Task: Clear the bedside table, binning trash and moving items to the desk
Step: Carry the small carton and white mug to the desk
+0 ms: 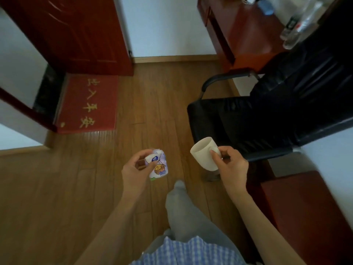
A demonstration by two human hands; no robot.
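My left hand (133, 170) grips a small white and purple tissue packet (159, 166) with a yellow cartoon print, held over the wooden floor. My right hand (230, 166) holds a cream-coloured cup (204, 152) by its side, tilted with its open mouth facing up and left. Both hands are in front of me at waist height. The red-brown desk (248, 33) stands at the upper right, with plastic bottles (299, 25) and a blue item on it.
A black office chair (267, 119) stands to the right between me and the desk. A red doormat (87, 104) lies by the dark red door (76, 33) at the left. A red-brown cabinet top (309, 213) is at the lower right.
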